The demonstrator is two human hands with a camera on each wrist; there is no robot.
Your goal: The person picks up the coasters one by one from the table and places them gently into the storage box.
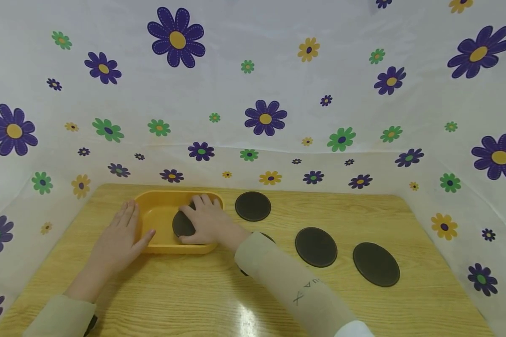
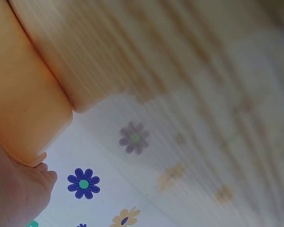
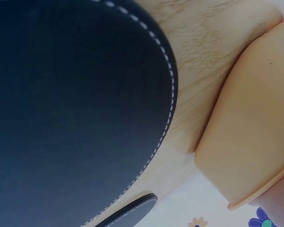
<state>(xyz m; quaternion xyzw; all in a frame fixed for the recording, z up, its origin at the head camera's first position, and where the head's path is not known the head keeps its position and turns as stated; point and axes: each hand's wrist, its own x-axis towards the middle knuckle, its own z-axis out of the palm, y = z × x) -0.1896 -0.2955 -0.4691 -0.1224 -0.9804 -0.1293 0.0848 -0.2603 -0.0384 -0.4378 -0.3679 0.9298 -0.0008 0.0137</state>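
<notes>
A yellow plastic tray [image 1: 158, 217] with a raised rim stands on the left of the table. Inside its right half, my right hand [image 1: 206, 220] holds a round black coaster [image 1: 182, 224], fingers spread over it and thumb at its near edge. The hand covers the coaster's right side. My left hand [image 1: 120, 236] rests against the tray's left rim with straight fingers, its thumb reaching over the near left corner. In the left wrist view, part of that hand [image 2: 21, 194] shows by the tray's wall [image 2: 31, 90].
Several more black coasters lie right of the tray: one at the back [image 1: 253, 206], others [image 1: 316, 247] further right. Another is partly under my right sleeve [image 1: 295, 281]. White stitching edges the near coaster [image 3: 75, 113] in the right wrist view. Flowered white cloth [image 1: 223, 89] surrounds the wooden table [image 1: 185, 290].
</notes>
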